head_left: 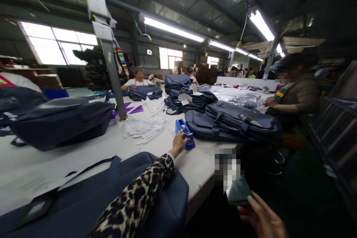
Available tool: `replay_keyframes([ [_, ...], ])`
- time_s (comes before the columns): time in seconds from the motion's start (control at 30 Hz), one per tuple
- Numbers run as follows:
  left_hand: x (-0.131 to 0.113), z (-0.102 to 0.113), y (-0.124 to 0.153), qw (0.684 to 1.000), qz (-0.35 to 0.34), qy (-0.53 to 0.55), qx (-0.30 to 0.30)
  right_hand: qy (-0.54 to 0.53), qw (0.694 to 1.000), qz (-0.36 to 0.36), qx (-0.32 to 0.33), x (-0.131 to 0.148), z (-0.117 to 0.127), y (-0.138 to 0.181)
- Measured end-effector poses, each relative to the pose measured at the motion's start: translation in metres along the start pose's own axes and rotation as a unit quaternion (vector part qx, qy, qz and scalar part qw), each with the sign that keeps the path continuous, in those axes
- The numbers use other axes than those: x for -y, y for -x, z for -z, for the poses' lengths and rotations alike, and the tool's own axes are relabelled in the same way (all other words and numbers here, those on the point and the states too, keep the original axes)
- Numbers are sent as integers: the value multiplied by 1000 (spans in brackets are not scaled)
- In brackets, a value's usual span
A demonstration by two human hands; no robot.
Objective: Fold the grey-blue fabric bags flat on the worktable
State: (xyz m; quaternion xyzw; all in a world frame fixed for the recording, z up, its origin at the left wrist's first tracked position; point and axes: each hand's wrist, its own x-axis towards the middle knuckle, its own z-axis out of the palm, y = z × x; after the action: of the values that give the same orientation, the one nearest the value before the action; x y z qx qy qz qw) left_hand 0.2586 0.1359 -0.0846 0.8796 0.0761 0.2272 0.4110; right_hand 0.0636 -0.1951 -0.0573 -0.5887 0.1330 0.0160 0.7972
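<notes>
My left hand (180, 143), in a leopard-print sleeve, reaches across the white table to a blue tape dispenser (190, 142). Its fingers are closed at the dispenser's cutting end; whether tape lies between them is too small to see. Low on the right, past the table edge, my right hand (263, 214) grips a small dark glossy flat object (238, 192) between thumb and fingers. What kind of object it is does not show. Under my left arm lies a dark blue bag (167, 193) with a strap and a black tag holder (37, 208).
White strips (146, 128) lie left of the dispenser. Dark blue bags (231, 121) are stacked behind it, and another bag (64, 121) lies left of a metal post (113, 70). A co-worker (295, 89) is at the right; another person (138, 80) handles a bag across the table.
</notes>
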Motion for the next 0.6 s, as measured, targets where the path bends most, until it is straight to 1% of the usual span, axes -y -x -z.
replay_keyframes([
  [0.1, -3, 12, 23, 999, -31, -1, 13, 42, 997, 55, 40, 8, -21, -31],
  [0.23, -9, 24, 63, 997, -68, 0, 27, 113, 982, 121, 93, 9, -60, -81],
  [0.33, -15, 25, 85, 996, -88, 2, 24, 174, 965, 152, 126, 4, -92, -117],
  [0.4, -19, 23, 93, 995, -96, 7, 19, 209, 954, 163, 139, 0, -113, -137],
  [0.5, -22, 20, 97, 995, -99, 26, 15, 289, 926, 191, 150, -4, -139, -157],
  [0.57, -22, 19, 97, 994, -100, 43, 12, 356, 894, 221, 157, -3, -154, -165],
  [0.6, -22, 19, 97, 994, -101, 49, 9, 392, 874, 239, 160, -2, -161, -167],
])
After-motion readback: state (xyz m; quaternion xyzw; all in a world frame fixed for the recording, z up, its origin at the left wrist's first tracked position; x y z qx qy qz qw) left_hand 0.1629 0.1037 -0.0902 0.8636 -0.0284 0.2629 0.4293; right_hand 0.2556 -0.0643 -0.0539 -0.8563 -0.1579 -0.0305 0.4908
